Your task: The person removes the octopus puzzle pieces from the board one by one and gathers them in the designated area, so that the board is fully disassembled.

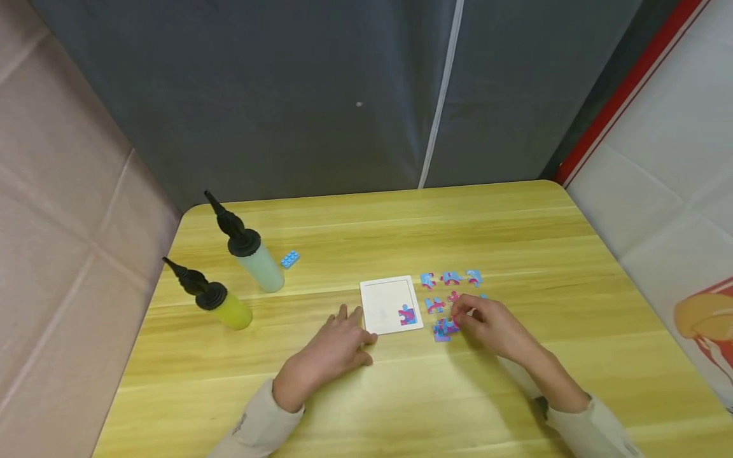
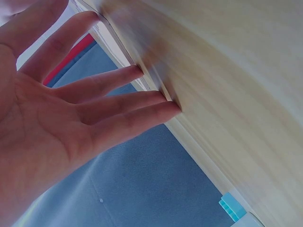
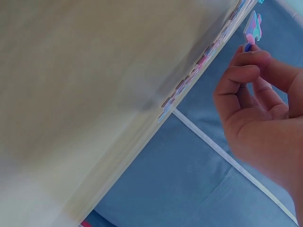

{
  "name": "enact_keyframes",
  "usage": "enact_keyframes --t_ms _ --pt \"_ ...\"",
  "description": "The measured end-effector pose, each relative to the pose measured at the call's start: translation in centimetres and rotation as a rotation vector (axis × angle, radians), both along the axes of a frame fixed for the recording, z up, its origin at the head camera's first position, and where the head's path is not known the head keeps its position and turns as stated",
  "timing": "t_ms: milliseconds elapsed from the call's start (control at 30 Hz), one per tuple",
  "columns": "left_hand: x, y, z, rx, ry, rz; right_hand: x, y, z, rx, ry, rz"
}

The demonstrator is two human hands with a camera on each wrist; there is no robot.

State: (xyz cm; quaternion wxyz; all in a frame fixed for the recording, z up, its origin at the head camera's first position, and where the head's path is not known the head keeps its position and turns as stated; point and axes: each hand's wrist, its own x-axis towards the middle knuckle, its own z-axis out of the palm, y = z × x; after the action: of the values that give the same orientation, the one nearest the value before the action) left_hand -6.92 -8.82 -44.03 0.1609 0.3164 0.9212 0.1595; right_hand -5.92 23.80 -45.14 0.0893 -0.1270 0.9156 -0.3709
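Note:
A square white puzzle tray (image 1: 380, 298) lies mid-table, with one pink-and-blue jigsaw piece (image 1: 407, 315) in its lower right corner. My left hand (image 1: 335, 350) rests at the tray's lower left edge, fingers spread and fairly straight; the left wrist view shows its fingertips (image 2: 171, 109) touching down along the edge. Right of the tray, my right hand (image 1: 495, 327) pinches a jigsaw piece (image 3: 253, 29) between thumb and fingertips, above the table. Several loose jigsaw pieces (image 1: 450, 278) lie in rough rows beside the tray, some partly hidden by the right hand.
At the left stand a pale green bottle (image 1: 262, 270) and a yellow bottle (image 1: 233, 312), both with black pointed tops. A blue toy brick (image 1: 290, 259) lies near the green one. Behind the wooden table (image 1: 355, 229) hangs a dark grey curtain (image 1: 275, 108).

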Motion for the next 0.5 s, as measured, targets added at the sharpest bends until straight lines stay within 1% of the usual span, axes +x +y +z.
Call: enact_keyframes --t_ms 267,500 --pt "0.0 0.0 0.1 -0.001 -0.003 0.001 0.3 0.9 0.0 0.024 -0.003 -0.023" --pt "0.1 0.0 0.1 0.001 0.002 0.002 0.3 1.6 0.0 0.029 -0.033 -0.031"
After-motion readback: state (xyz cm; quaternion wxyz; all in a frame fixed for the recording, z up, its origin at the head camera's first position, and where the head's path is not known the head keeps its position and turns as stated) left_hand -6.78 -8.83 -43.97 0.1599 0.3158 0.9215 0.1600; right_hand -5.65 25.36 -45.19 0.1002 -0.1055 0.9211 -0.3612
